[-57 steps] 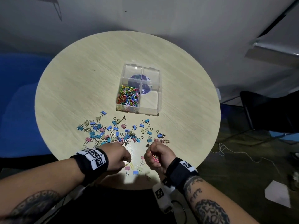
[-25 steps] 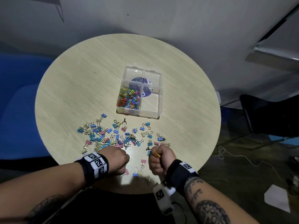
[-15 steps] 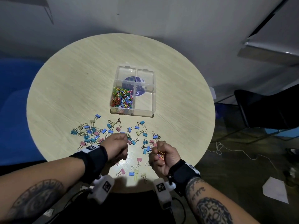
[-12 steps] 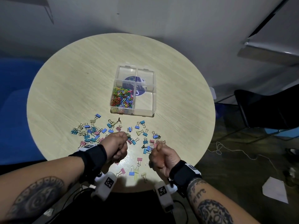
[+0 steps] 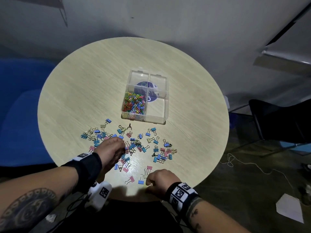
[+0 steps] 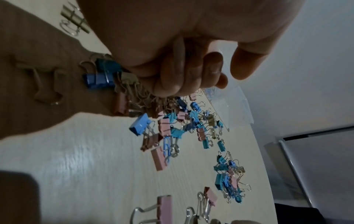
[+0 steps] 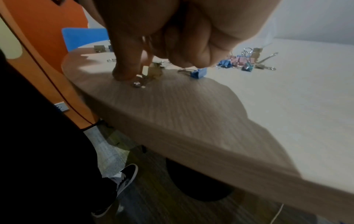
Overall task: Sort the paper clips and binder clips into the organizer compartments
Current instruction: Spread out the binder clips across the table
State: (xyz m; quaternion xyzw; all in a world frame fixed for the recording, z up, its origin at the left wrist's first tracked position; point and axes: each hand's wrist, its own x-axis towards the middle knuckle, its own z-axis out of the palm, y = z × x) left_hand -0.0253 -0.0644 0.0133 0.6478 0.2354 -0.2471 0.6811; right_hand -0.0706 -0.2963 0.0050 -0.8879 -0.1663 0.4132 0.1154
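Note:
A clear four-compartment organizer [image 5: 158,119] stands mid-table, and its near-left compartment is full of coloured paper clips [image 5: 134,105]. Blue, pink and yellow binder clips [image 5: 151,140] lie scattered in front of it. My left hand [image 5: 123,148] hovers over the middle of the pile with its fingers curled into the palm [image 6: 191,75], knuckles touching clips. Whatever is inside the fist is hidden. A blue paper clip [image 6: 167,145] lies among the binder clips. My right hand [image 5: 149,183] is at the table's near edge. Its fingertips pinch a yellow binder clip [image 7: 153,71].
The round wooden table [image 5: 84,81] ends just behind my right hand. A blue seat [image 5: 16,115] stands to the left and a black chair [image 5: 277,123] to the right. A sheet of paper [image 5: 289,209] and a cord [image 5: 235,160] lie on the floor.
My right hand turned palm down and dropped back to the near edge, onto the yellow clip. My left hand moved forward into the pile.

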